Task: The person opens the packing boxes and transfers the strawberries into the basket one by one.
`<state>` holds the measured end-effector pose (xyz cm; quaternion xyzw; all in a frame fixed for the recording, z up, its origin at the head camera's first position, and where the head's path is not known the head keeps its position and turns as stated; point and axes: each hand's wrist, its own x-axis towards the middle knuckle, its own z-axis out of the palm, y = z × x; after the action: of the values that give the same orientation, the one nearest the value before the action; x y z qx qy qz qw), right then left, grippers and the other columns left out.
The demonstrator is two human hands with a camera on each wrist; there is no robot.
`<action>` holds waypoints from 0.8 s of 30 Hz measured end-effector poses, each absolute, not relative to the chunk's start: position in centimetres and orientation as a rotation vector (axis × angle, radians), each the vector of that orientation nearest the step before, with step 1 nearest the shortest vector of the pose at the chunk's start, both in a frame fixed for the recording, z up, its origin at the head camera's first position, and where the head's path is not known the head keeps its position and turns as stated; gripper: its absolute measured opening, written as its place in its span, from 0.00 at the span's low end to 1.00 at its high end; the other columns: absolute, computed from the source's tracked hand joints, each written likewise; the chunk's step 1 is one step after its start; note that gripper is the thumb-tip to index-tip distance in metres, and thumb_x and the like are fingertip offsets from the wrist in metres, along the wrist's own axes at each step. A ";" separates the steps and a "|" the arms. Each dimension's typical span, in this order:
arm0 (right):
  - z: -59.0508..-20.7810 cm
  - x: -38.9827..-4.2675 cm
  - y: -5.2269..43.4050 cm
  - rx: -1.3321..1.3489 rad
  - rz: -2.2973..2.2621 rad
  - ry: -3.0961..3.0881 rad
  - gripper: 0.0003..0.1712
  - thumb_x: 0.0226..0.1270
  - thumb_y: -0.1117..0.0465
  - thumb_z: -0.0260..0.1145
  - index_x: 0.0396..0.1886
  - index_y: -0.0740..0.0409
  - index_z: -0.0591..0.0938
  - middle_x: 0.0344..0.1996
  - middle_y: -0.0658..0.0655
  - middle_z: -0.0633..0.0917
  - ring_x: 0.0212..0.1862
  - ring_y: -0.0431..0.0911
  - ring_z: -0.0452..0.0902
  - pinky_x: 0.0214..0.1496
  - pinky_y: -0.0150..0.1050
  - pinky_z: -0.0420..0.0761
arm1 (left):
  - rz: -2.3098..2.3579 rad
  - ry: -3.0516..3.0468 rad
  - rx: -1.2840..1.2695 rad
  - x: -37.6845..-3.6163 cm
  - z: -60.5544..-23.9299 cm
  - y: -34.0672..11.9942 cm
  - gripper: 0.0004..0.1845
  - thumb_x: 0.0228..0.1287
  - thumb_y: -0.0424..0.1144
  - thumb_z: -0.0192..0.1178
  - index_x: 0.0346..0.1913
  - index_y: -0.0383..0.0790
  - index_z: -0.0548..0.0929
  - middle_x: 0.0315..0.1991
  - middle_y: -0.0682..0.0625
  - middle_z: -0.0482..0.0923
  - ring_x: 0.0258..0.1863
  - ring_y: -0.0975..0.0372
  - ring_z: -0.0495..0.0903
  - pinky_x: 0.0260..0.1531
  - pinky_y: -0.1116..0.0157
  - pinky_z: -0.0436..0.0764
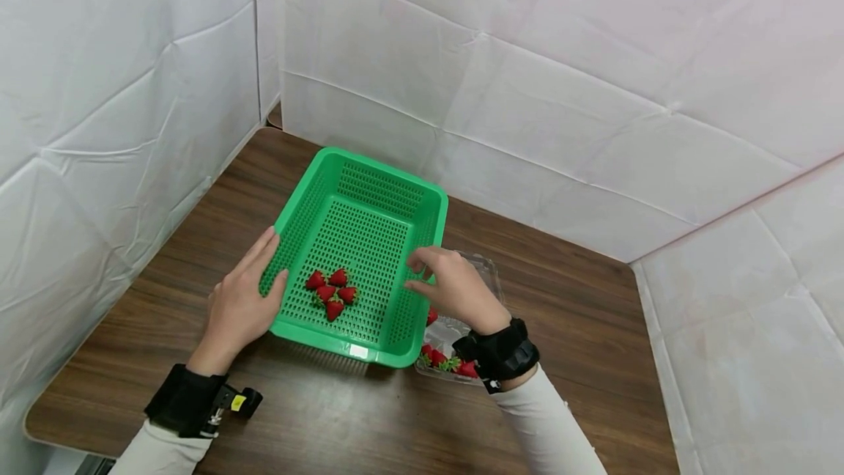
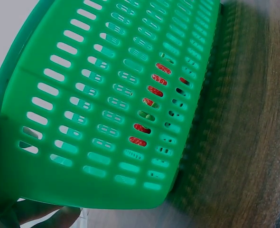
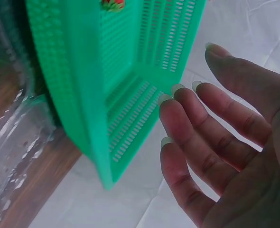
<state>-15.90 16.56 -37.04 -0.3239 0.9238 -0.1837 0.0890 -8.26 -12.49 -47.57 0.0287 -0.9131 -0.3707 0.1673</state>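
A green plastic basket (image 1: 369,240) with slotted walls stands on the wooden table. Several red strawberries (image 1: 332,293) cluster near its front left inside. At the basket's left rim, my left hand (image 1: 240,306) holds on, thumb over the edge and fingers along the outside. My right hand (image 1: 458,288) hovers over the right rim, thumb and fingers apart and loosely bent, nothing between them. Beneath it, partly hidden by hand and basket, is a clear plastic box (image 1: 488,273) with more strawberries (image 1: 438,358). The left wrist view shows red fruit through the basket (image 2: 107,85) slots.
White sheeted walls (image 1: 527,94) surround the brown table (image 1: 560,299) at the back and both sides. The basket's far edge is close to the back wall. The clear box sits against the basket's right side.
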 end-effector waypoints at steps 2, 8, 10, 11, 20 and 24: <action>-37.3 -15.9 17.1 -0.953 -0.558 2.745 0.14 0.66 0.59 0.67 0.50 0.54 0.80 0.46 0.56 0.83 0.44 0.46 0.79 0.47 0.37 0.78 | -1.055 -2.597 0.080 -8.3 -47.6 -12.5 0.31 0.71 0.42 0.54 0.75 0.48 0.61 0.75 0.52 0.59 0.10 0.64 0.54 0.15 0.67 0.51; -38.0 -15.8 18.7 -0.938 -0.586 2.740 0.13 0.65 0.60 0.68 0.48 0.56 0.80 0.45 0.58 0.83 0.44 0.47 0.80 0.46 0.37 0.79 | -1.050 -2.584 0.073 -8.3 -47.6 -12.5 0.31 0.71 0.42 0.55 0.74 0.47 0.62 0.75 0.51 0.59 0.09 0.66 0.52 0.13 0.68 0.51; -38.2 -15.8 19.2 -0.927 -0.591 2.745 0.13 0.64 0.61 0.68 0.47 0.57 0.81 0.43 0.58 0.84 0.43 0.48 0.81 0.45 0.38 0.79 | -1.049 -2.580 0.071 -8.3 -47.6 -12.5 0.30 0.71 0.42 0.55 0.74 0.47 0.62 0.75 0.51 0.60 0.09 0.66 0.51 0.13 0.68 0.51; -38.3 -15.8 19.4 -0.916 -0.589 2.747 0.12 0.64 0.61 0.69 0.46 0.58 0.81 0.42 0.57 0.84 0.43 0.48 0.81 0.44 0.39 0.79 | -1.049 -2.578 0.071 -8.3 -47.6 -12.5 0.30 0.71 0.42 0.55 0.74 0.47 0.63 0.75 0.51 0.60 0.09 0.66 0.51 0.13 0.68 0.51; -39.1 -15.8 20.9 -0.788 -0.528 2.744 0.07 0.64 0.59 0.68 0.39 0.54 0.81 0.37 0.51 0.83 0.40 0.42 0.78 0.42 0.37 0.77 | -1.050 -2.577 0.071 -8.3 -47.6 -12.5 0.31 0.70 0.42 0.55 0.74 0.47 0.63 0.75 0.51 0.60 0.09 0.66 0.52 0.13 0.68 0.51; -39.8 -15.9 21.3 -0.784 -0.504 2.734 0.06 0.62 0.60 0.70 0.38 0.54 0.82 0.34 0.51 0.83 0.38 0.41 0.78 0.40 0.36 0.78 | -1.049 -2.577 0.068 -8.3 -47.6 -12.5 0.31 0.70 0.42 0.55 0.74 0.46 0.63 0.75 0.51 0.60 0.09 0.66 0.52 0.13 0.68 0.51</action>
<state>-15.91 21.26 -39.83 -0.2694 0.9390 -0.1730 0.1260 -8.30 -12.48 -47.58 0.0239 -0.9110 -0.3710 0.1784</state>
